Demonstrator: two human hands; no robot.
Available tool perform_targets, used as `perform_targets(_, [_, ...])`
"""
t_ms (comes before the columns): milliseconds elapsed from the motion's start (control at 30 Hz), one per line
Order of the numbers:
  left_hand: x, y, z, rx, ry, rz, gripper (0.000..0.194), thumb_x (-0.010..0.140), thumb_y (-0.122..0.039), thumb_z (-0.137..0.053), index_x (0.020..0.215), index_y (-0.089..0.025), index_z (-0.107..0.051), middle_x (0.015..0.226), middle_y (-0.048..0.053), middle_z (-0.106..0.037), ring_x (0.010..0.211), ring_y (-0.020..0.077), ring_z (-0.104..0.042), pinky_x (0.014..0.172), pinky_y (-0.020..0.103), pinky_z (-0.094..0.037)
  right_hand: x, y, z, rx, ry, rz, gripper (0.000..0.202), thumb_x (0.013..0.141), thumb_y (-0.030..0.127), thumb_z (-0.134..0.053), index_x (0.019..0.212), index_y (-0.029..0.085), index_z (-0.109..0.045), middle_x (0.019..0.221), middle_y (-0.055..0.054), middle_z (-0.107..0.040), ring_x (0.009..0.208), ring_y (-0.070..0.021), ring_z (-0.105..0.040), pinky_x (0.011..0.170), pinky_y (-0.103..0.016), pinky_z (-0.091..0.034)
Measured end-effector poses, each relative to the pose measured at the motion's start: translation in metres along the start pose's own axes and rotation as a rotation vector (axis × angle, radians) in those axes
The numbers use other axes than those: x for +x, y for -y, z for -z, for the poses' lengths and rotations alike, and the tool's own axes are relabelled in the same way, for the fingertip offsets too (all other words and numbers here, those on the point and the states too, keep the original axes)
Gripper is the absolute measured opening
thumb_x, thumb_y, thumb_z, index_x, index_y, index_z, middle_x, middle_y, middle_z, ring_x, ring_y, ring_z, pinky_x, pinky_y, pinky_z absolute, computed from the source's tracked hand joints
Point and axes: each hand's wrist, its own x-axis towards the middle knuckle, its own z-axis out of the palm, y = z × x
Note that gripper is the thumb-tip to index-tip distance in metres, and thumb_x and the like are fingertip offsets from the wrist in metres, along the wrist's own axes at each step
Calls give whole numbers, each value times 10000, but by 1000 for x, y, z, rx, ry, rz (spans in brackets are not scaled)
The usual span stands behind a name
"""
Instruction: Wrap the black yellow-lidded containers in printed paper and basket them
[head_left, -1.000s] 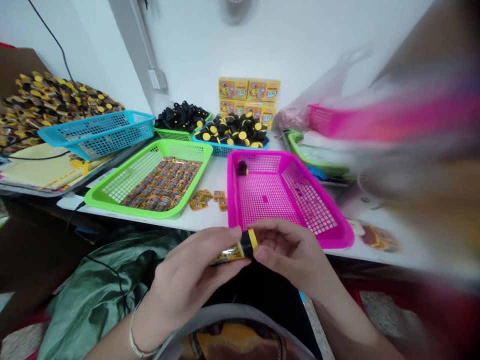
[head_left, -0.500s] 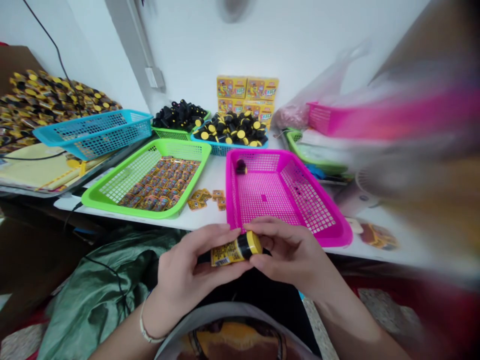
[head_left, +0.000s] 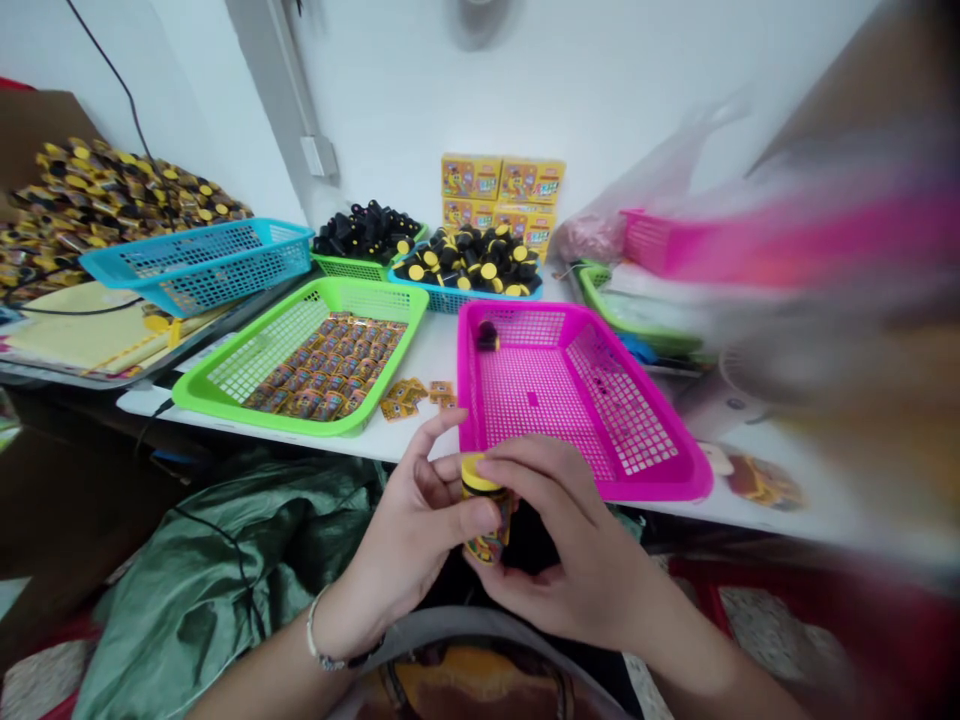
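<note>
1. Pink basket (head_left: 694, 470) at table's (head_left: 390, 440) front edge; right hand (head_left: 577, 560) bump could shift it.
2. Tube (head_left: 478, 480), cap up, just outside front edge, grasped by right hand and left hand (head_left: 409, 530); loose fingers could drop it.
3. Printed pieces (head_left: 401, 398) near front edge; brushing could scatter them.

I get even, cool indoor light with soft shadows; its source is out of view. The centre is fairly clear, but the right side smears into heavy blur, its far edge darkens, and wide-angle distortion stretches the frame's edges.
</note>
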Motion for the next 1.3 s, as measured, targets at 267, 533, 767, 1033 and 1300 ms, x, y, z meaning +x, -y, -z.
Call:
perform_targets(267, [2,-2,4,81,325,198,834,804,-268,-826,1491,-303,-354,621,-99,-585,424,46,-488,433,124,-402,3,5,-17,91,-95,97,618,763,109,-663,1345,232,-499,1174,-91,-700,1168,-264,-648,1035,-445,-561])
perform_targets(533, [0,-2,-3,721,131,-288,1043,743,37,-676,1547,-300,-103,725,-59,-629,587,139,-624,537,209,-473,-16,-11,-18,-196,-105,320,345,948,133,-560,1291,125,-598,1158,-122,-759,1293,-258,-603,1240,-572,-349])
perform_targets(767, [3,-4,-9,677,235,-271,956,806,-31,-677,1526,-298,-107,701,-59,-647,523,131,-628,471,193,-454,-17,-9,-10,-273,-45,306,364,971,202,-583,1335,182,-597,1183,-78,-766,1324,-211,-592,1104,-351,-564])
perform_targets(1033, [-3,-20,1,804,139,-274,968,698,96,-708,1391,-398,-247,1019,-52,-688,887,89,-695,804,180,-550,-8,-11,-22,-248,-121,302,242,1003,192,-553,1207,115,-658,1130,-96,-757,1283,-232,-598,1146,-441,-518])
perform_targets(1300, [1,-15,0,600,34,-391,867,626,108,-764,1188,-354,-294,832,-115,-690,706,49,-705,668,110,-544,-6,-13,-28,-176,-140,279,240,985,175,-583,1212,122,-642,1123,-82,-753,1267,-224,-583,1216,-442,-433])
